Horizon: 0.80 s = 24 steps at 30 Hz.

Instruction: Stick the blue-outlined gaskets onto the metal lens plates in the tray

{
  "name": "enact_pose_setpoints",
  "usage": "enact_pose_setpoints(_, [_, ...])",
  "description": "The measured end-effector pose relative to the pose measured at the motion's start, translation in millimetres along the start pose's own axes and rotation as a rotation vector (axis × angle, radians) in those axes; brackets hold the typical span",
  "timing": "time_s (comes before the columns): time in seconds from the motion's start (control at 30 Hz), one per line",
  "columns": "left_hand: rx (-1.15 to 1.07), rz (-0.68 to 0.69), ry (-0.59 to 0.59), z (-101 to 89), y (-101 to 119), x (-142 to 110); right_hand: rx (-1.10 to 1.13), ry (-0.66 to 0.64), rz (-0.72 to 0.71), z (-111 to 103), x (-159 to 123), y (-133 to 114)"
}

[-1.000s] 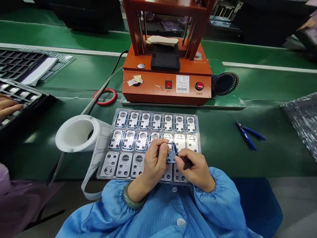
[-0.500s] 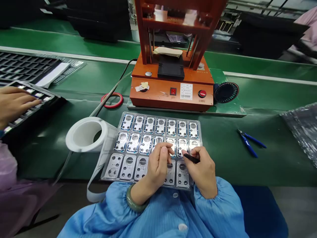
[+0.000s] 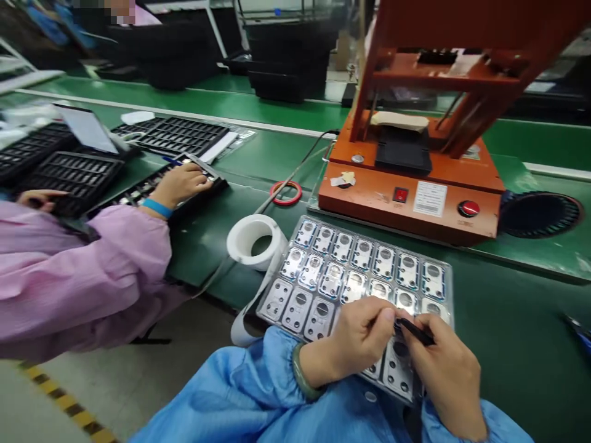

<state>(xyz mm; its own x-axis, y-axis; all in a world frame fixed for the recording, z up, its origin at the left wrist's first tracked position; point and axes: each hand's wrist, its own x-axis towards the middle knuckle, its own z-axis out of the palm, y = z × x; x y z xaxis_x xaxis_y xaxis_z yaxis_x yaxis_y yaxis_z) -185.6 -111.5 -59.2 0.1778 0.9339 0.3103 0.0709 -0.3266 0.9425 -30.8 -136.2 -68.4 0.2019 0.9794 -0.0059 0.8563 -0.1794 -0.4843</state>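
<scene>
A clear plastic tray point(image 3: 449, 280) holding rows of small silver plates point(image 3: 320, 317) with round holes lies in front of me. My right hand point(image 3: 447, 369) pinches a slim black tool point(image 3: 418, 333) above the tray's right part; its exact kind is hard to make out. Close against the tool's tip is my left hand point(image 3: 360, 338), with its fingers curled together. Whatever may lie between those fingers is hidden. Both hands cover some of the plates in the nearer rows.
Behind the tray stands an orange press point(image 3: 364, 200). A white roll point(image 3: 240, 243) with a loose strip sits left of the tray, near a red tape ring point(image 3: 297, 195). At left, a co-worker's hand point(image 3: 178, 184) rests over a black tray. Blue-handled cutters point(image 3: 579, 332) lie far right.
My view has swung left, so the press and tray appear farther right and more of the co-worker shows. My hands have come together, the left one now at the black tool's tip.
</scene>
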Motion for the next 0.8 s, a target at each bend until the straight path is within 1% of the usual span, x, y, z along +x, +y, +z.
enact_pose_setpoints(0.1, [-0.054, -0.028, 0.039, 2.1, -4.5, -3.0, -0.024, -0.030, 0.072, -1.7, 0.8, -3.3])
enact_pose_setpoints(0.17, [-0.104, -0.048, 0.054, 3.6, -7.0, -5.8, -0.041, -0.031, 0.093, -3.4, 0.3, -6.8])
enact_pose_setpoints(0.23, [-0.156, -0.040, 0.060, 3.6, -5.8, -9.2, -0.057, -0.034, 0.097, -5.2, -0.2, -9.2])
enact_pose_setpoints(0.3, [-0.192, 0.000, 0.072, 0.4, -0.3, -14.2, -0.059, -0.047, 0.103, -6.9, -0.6, -10.4])
enact_pose_setpoints(0.4, [-0.162, 0.135, 0.067, -11.8, 11.6, -26.7, -0.047, -0.045, 0.125, -8.8, -1.5, -11.9])
enact_pose_setpoints(0.47, [-0.090, 0.261, 0.087, -25.5, 17.8, -38.0, -0.052, -0.025, 0.136, -9.6, -2.3, -13.4])
enact_pose_setpoints(0.5, [-0.029, 0.318, 0.116, -34.0, 19.9, -44.1, -0.056, -0.024, 0.140, -9.9, -2.6, -14.3])
enact_pose_setpoints(0.53, [0.050, 0.367, 0.168, -43.5, 21.4, -50.1, -0.059, -0.032, 0.145, -10.2, -2.7, -15.1])
enact_pose_setpoints(0.6, [0.274, 0.411, 0.301, -65.0, 22.6, -61.5, -0.062, -0.065, 0.172, -11.0, -2.2, -16.5])
enact_pose_setpoints(0.67, [0.460, 0.396, 0.438, -87.7, 21.8, -71.0, -0.067, -0.107, 0.215, -11.9, -0.9, -17.6])
enact_pose_setpoints(0.7, [0.557, 0.361, 0.498, -98.6, 20.7, -74.9, -0.073, -0.125, 0.233, -12.4, -0.2, -17.9])
enact_pose_setpoints(0.8, [0.822, 0.198, 0.648, -126.1, 15.0, -82.8, -0.090, -0.158, 0.253, -13.3, 1.8, -18.5])
